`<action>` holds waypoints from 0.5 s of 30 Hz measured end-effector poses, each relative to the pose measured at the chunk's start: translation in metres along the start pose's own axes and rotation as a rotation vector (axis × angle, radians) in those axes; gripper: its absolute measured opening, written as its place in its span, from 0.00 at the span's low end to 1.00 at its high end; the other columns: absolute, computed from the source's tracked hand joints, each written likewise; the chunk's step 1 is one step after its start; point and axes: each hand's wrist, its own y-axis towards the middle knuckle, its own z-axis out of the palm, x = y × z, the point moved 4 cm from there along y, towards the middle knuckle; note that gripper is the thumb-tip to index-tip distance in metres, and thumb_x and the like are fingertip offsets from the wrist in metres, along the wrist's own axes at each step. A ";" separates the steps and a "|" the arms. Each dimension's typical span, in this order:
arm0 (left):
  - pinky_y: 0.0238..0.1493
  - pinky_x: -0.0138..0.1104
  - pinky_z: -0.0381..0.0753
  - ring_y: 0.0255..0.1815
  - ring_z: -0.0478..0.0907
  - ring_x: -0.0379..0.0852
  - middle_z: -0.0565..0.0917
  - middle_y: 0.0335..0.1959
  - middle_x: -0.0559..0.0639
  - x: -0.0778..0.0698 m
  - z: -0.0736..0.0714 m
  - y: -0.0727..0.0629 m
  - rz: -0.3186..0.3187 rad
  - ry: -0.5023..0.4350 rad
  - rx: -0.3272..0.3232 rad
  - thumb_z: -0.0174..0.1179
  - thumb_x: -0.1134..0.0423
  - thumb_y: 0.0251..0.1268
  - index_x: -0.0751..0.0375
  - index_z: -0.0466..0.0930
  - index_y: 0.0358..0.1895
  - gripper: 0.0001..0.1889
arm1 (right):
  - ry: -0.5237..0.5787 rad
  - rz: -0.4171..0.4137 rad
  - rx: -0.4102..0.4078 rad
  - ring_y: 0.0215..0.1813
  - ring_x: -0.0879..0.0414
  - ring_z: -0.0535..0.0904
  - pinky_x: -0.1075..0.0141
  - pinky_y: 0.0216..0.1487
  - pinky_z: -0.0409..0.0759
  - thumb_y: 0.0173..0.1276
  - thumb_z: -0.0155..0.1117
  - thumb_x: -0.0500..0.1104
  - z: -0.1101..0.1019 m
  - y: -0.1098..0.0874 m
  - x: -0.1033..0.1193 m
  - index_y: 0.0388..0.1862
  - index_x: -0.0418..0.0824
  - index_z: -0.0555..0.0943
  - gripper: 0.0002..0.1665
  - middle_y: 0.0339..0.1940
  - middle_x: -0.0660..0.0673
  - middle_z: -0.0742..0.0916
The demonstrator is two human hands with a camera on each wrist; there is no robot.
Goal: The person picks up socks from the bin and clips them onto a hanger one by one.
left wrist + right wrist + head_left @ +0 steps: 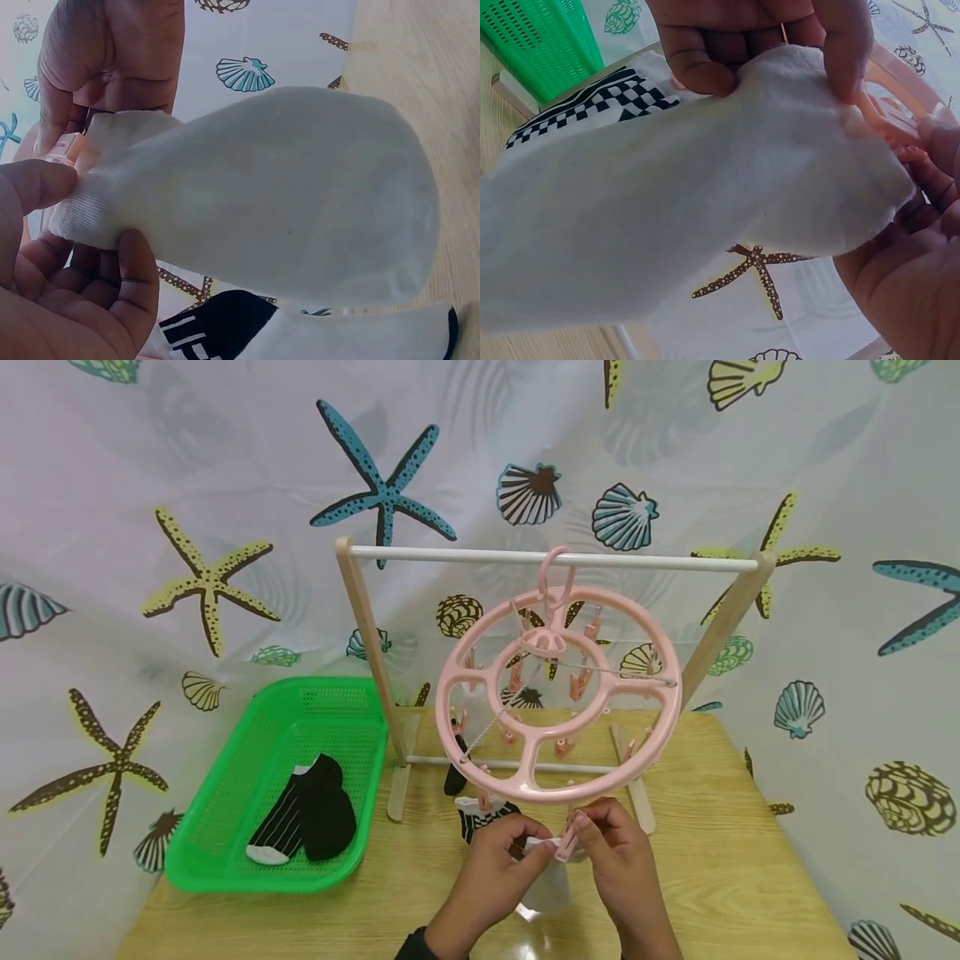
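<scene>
A white sock (300, 195) hangs below the front rim of a pink round clip hanger (555, 793). My left hand (498, 872) pinches the sock's cuff between thumb and fingers. With my right hand (618, 852) I grip a pink clothespin (567, 841) at the cuff's edge; in the right wrist view the pin (892, 124) sits against the fabric. Just left of my hands, a black-and-white patterned sock (483, 814) hangs from another clip. Behind it hangs a black sock (455, 777).
The hanger hooks over the white bar (465, 556) of a wooden-legged rack (367, 643). To the left, a green basket (187, 860) holds a striped sock (277, 822) and a black sock (327, 810). Everything stands on a wood-grain table (720, 827) before a shell-print curtain (247, 468).
</scene>
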 end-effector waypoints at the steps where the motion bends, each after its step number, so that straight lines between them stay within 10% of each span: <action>1: 0.31 0.29 0.74 0.28 0.70 0.35 0.79 0.29 0.43 0.000 0.000 0.000 0.001 -0.006 0.001 0.65 0.62 0.67 0.55 0.86 0.38 0.02 | 0.004 0.002 -0.001 0.37 0.58 0.80 0.68 0.39 0.81 0.73 0.52 0.26 0.000 0.000 0.000 0.39 0.24 0.73 0.03 0.35 0.46 0.83; 15: 0.38 0.33 0.81 0.38 0.78 0.39 0.83 0.39 0.45 -0.001 -0.006 -0.002 0.014 0.011 -0.015 0.65 0.60 0.68 0.55 0.85 0.41 0.04 | 0.050 0.019 0.061 0.36 0.57 0.80 0.67 0.37 0.81 0.72 0.54 0.24 0.001 -0.003 -0.004 0.49 0.24 0.74 0.08 0.36 0.45 0.82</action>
